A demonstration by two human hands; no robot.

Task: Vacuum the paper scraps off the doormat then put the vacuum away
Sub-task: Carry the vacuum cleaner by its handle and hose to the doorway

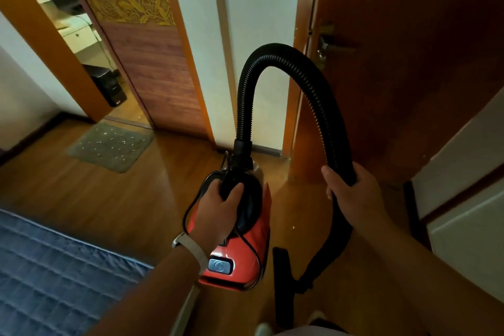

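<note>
Vacuum (246,248), carried: my left hand (218,209) grips its handle, my right hand (351,194) clamps the hose (272,61); scrap-strewn doormat (109,147) lies well ahead-left; risk: loose cord (186,215) snagging underfoot.

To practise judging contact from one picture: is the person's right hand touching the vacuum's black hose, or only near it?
Touching. The head view shows the right hand wrapped round the black hose on its descending side, with the thumb lying across the front and no gap between them.
</note>
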